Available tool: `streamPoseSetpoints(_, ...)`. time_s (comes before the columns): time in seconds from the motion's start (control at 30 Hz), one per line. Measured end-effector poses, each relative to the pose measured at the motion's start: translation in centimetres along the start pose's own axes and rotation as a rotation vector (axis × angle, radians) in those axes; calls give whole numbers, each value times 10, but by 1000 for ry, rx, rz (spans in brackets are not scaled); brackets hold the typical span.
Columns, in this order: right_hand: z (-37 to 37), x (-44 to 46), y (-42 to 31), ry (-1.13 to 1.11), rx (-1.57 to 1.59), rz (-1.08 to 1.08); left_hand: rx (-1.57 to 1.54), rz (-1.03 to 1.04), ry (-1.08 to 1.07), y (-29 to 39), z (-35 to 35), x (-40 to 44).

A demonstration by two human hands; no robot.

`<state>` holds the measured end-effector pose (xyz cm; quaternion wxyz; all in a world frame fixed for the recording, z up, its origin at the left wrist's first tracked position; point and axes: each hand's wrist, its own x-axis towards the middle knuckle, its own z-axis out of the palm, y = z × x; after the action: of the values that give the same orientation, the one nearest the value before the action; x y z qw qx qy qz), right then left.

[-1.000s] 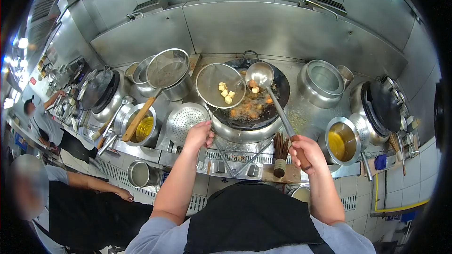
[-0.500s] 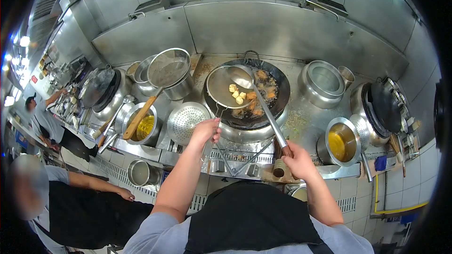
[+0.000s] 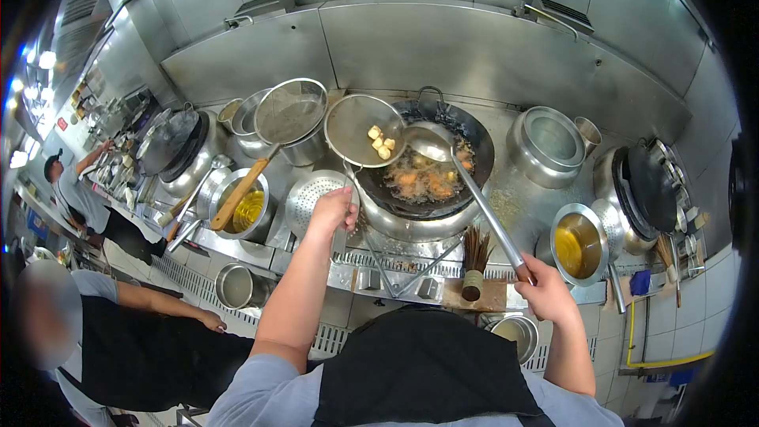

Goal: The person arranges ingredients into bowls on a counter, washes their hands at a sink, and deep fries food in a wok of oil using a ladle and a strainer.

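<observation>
My left hand [image 3: 335, 209] is closed around the handle of a wire-mesh strainer [image 3: 348, 122], which hangs over the left edge of a black wok [image 3: 484, 138]. Several pale yellow cubes [image 3: 382, 142] lie in its mesh. A long-handled ladle [image 3: 498, 225] is gripped in my right hand [image 3: 547, 289] near the end of its handle. Its bowl is over the wok, close to the strainer's right rim; whether it touches the oil I cannot tell. Orange-brown fried pieces [image 3: 423, 183] bubble in the oil below.
Left of the wok are a perforated skimmer [image 3: 304, 202], a pot of yellow oil [image 3: 249, 209] and another strainer [image 3: 288, 111]. To the right sit a second oil pot [image 3: 573, 245] and metal pots [image 3: 545, 146]. A bamboo brush [image 3: 474, 261] is near the front edge. A co-worker [image 3: 150, 340] stands at left.
The strainer with the cubes has moved left and slightly away, uncovering more of the wok. My right hand has moved right and nearer, with the ladle. The oil bubbles more around the fried pieces.
</observation>
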<state>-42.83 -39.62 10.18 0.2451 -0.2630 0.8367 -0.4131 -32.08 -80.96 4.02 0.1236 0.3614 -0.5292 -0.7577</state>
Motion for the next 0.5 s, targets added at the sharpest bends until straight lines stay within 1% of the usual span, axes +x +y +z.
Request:
streamPoseSetpoints(0.1,4,9,7,44,-68,31,-16,17,-10,2,-9,1)
streamPoseSetpoints(0.13,15,18,9,121,-20,-28,-69,7,-17,3,-12,2)
streamPoseSetpoints(0.17,22,27,9,128,-16,-24,-74,10,-23,4,-16,1)
streamPoseSetpoints(0.23,30,52,6,34,130,75,-82,16,-33,6,-24,1)
streamPoseSetpoints(0.27,36,65,7,41,132,77,-78,32,-30,7,-28,-2)
streamPoseSetpoints(0.33,50,88,12,-64,294,119,-110,27,-10,13,-27,-16)
streamPoseSetpoints(0.37,53,93,14,-68,291,117,-126,25,-1,16,-26,-23)
streamPoseSetpoints(0.43,56,100,17,-168,677,208,-120,37,-10,15,-30,-28)
streamPoseSetpoints(0.47,56,102,17,-177,670,209,-121,41,-10,13,-32,-29)
streamPoseSetpoints(0.5,55,102,17,-188,798,235,-80,60,2,10,-34,-30)
